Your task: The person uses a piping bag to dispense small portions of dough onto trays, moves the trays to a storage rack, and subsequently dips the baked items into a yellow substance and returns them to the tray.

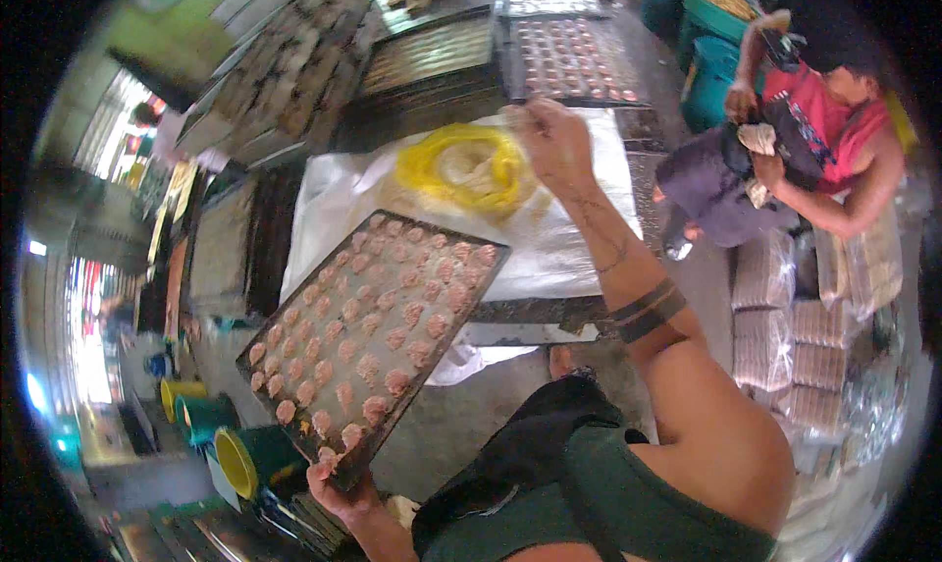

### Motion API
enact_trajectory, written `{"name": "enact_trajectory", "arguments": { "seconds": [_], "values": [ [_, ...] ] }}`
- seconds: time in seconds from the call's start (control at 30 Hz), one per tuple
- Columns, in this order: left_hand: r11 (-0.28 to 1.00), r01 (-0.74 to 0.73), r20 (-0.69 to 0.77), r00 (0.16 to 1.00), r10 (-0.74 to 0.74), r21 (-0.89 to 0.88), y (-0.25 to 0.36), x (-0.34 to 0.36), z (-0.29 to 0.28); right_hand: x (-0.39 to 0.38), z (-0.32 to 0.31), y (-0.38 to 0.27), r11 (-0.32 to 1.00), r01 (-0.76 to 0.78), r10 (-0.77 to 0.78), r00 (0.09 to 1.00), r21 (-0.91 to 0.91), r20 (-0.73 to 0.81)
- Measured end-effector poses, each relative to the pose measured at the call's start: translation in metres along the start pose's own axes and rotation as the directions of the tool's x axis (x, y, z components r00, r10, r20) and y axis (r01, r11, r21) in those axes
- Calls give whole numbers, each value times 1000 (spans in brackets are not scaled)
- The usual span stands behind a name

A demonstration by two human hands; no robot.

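My left hand (339, 491) grips the near corner of a dark baking tray (469, 305) and holds it tilted over the table. Several rows of small pinkish cookies (378, 326) cover the tray. My right hand (555, 146) reaches out over the white sheet (569, 243) on the table, fingers closed near the edge of a clear bag with a yellow rim (461, 169) that holds pale dough. What the fingers pinch is not clear.
More dark trays of cookies (574, 61) lie at the far side, and stacked trays (294, 71) stand at the upper left. Another person in a red top (834, 130) stands at the right beside bagged cookie stacks (795, 336). Green-and-yellow buckets (245, 454) sit at the lower left.
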State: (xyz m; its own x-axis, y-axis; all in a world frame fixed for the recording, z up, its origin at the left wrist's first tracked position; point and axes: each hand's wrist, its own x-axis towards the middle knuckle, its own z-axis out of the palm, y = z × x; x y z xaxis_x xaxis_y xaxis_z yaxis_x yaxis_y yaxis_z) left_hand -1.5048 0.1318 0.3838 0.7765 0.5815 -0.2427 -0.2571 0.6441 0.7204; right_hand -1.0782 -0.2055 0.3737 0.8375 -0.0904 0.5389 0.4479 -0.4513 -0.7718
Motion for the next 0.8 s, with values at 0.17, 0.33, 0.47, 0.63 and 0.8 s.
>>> {"name": "enact_trajectory", "arguments": {
  "seconds": [0.17,0.33,0.47,0.63,0.8],
  "values": [
    [953,-298,5,954,298,44,11,-74,-69,-67,76,85,896,307,-86,828,-320,554],
    [949,-307,-295,915,276,-66,31,-182,-109,-148,98,58,964,141,-16,875,-224,484],
    [443,-580,86,667,740,683,1,-260,-187,-272,145,19,954,241,-287,568,178,771],
    [752,-632,-365,756,544,-187,8,-358,-182,-529,126,-120,551,-819,-391,-425,-163,816],
    [626,-773,-608,548,574,-106,28,-350,-207,-603,193,-261,470,-856,-652,-500,-214,569]
  ]
}}
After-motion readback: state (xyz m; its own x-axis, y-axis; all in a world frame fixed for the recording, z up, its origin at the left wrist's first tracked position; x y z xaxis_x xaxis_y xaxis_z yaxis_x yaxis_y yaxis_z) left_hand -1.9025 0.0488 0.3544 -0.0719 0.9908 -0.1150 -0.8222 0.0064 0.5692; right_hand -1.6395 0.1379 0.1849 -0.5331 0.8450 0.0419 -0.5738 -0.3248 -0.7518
